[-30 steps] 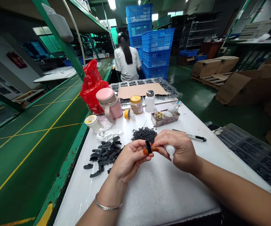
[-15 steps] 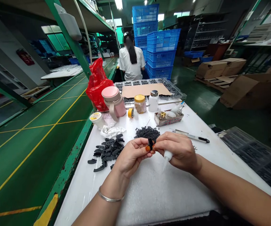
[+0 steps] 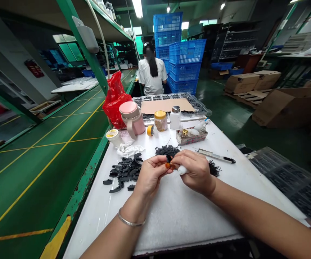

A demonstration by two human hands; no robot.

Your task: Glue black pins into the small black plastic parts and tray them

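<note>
My left hand (image 3: 152, 176) pinches a small black plastic part (image 3: 168, 158) between finger and thumb. My right hand (image 3: 195, 171) grips a small white squeeze bottle (image 3: 182, 169), whose tip is hidden by my fingers close to that part. Left of my hands lies a heap of curved black plastic pieces (image 3: 125, 172). Behind them sits a pile of dark granules (image 3: 167, 150), and a smaller dark clump (image 3: 214, 168) lies beside my right hand. A utility knife (image 3: 216, 157) rests beyond it.
My forearms rest on a white foam sheet (image 3: 177, 223) on the bench. At the back stand a pink tumbler (image 3: 132, 120), a red plastic bag (image 3: 115, 100), jars, and a clear tray (image 3: 204, 109). A seated co-worker (image 3: 152, 73) and blue crates (image 3: 184, 55) are beyond. The bench's green edge (image 3: 82, 190) runs left.
The white bottle has swung from pointing down to lying nearly level, its tip now close to the black part. A dark clump now shows right of my right hand.
</note>
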